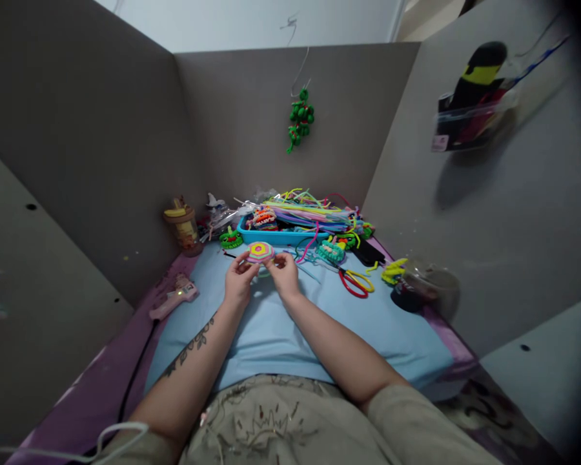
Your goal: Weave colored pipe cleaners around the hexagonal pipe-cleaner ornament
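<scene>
Between my two hands is a small round disc (261,252) with rings of pink, yellow, green and orange, made of what looks like fuzzy pipe cleaners. My left hand (239,279) pinches its left edge, and my right hand (284,271) grips its lower right edge. The disc is raised a little above the blue cloth (290,349), its patterned face turned up. Just beyond it lie a green frog-like piece (231,239) and a teal fuzzy piece (330,250). The underside of the disc is hidden.
A blue tray (285,238) heaped with pipe cleaners (305,210) stands at the back. Red-and-yellow scissors (356,282) lie to the right, near a dark-based clear container (409,294). A pink glue gun (177,298) and a brown cup (184,229) are at left. Panels enclose the table.
</scene>
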`<act>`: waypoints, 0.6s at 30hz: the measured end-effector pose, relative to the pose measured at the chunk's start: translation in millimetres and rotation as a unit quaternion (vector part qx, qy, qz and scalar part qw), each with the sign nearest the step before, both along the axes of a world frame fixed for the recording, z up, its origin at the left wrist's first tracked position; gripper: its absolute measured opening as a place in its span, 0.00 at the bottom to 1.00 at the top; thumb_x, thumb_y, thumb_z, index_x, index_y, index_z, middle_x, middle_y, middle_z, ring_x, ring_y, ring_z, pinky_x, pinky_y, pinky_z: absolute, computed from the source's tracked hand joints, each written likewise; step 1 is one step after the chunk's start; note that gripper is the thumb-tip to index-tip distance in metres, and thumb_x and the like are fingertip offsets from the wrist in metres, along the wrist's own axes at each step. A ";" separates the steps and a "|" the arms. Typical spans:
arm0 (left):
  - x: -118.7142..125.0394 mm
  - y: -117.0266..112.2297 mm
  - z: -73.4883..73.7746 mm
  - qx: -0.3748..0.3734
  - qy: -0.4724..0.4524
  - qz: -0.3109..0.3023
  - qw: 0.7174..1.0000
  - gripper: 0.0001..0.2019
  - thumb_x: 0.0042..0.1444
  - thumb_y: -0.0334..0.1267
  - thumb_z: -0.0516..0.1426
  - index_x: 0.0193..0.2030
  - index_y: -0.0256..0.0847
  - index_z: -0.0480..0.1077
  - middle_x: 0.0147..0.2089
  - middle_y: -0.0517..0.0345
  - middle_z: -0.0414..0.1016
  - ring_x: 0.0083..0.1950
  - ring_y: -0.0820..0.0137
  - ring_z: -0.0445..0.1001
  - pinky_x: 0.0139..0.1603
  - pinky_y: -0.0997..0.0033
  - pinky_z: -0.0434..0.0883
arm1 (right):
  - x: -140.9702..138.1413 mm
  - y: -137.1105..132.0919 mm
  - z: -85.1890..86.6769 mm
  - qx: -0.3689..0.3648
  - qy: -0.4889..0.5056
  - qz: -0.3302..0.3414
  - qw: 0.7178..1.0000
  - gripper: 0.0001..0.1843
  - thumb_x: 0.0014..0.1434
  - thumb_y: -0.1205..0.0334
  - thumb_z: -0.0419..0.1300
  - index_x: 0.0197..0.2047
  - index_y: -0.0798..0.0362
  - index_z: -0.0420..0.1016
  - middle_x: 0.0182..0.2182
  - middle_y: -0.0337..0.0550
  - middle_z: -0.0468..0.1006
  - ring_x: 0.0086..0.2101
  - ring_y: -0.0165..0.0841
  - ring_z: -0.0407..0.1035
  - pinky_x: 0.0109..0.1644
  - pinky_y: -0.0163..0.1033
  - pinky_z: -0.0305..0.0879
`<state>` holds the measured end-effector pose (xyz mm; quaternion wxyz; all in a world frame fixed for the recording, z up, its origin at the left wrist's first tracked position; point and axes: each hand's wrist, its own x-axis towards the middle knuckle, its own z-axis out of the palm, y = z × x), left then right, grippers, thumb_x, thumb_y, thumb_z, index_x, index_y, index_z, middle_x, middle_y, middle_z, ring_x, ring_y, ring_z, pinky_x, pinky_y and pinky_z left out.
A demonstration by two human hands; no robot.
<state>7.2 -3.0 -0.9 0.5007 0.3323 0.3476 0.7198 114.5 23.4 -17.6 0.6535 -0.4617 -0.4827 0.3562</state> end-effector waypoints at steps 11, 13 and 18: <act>0.5 2.7 -3.9 0.007 0.008 0.000 1.000 0.30 0.30 0.33 0.70 0.45 0.38 0.70 0.30 0.59 0.76 0.26 0.77 0.70 0.29 0.78 0.66 | 0.7 2.0 1.0 -0.019 0.113 0.086 0.990 0.19 0.41 0.49 0.66 0.32 0.55 0.75 0.28 0.41 0.78 0.30 0.32 0.69 0.38 0.38 0.65; 0.2 3.1 -4.4 0.005 0.008 0.000 1.000 0.30 0.30 0.33 0.70 0.45 0.38 0.70 0.29 0.59 0.76 0.26 0.77 0.70 0.29 0.78 0.66 | 1.5 1.5 1.8 -0.028 0.125 0.096 0.987 0.18 0.41 0.50 0.66 0.30 0.55 0.76 0.26 0.39 0.77 0.28 0.32 0.68 0.36 0.37 0.64; -2.0 2.6 -4.8 -0.006 0.007 -0.012 1.000 0.30 0.30 0.34 0.70 0.45 0.37 0.70 0.27 0.61 0.74 0.25 0.77 0.70 0.29 0.77 0.66 | 4.2 1.3 3.4 -0.071 0.150 0.083 0.983 0.15 0.37 0.51 0.68 0.24 0.54 0.76 0.19 0.35 0.73 0.24 0.30 0.64 0.31 0.35 0.59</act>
